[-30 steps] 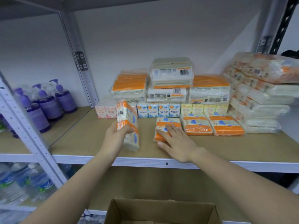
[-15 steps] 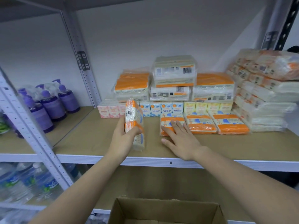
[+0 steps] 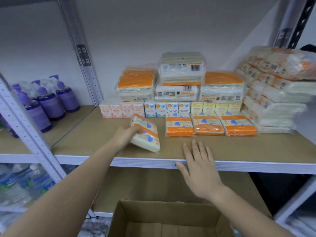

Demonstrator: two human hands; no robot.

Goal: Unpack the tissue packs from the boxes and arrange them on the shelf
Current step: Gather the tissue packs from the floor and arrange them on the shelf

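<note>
My left hand (image 3: pixel 123 136) grips a tissue pack (image 3: pixel 145 133), fingers curled round its near edge, tilted with its lower end down on the shelf (image 3: pixel 256 165). It sits just left of the row (image 3: pixel 211 124) of three flat orange packs that lie beyond my right hand. My right hand (image 3: pixel 199 165) holds nothing: fingers straight and spread, palm over the front lip of the shelf.

Much looks done. Past the row are small boxes (image 3: pixel 171 108) in pink, blue and yellow, bigger bundles (image 3: pixel 182 77) stacked on them, and a tall pile (image 3: pixel 273 93) off to my right.

Left to do, I judge: lay this pack flat as the fourth in the row. The box (image 3: pixel 164 221) under my hands shows bare cardboard (its floor is partly out of view), so I cannot tell whether any packs remain.
</note>
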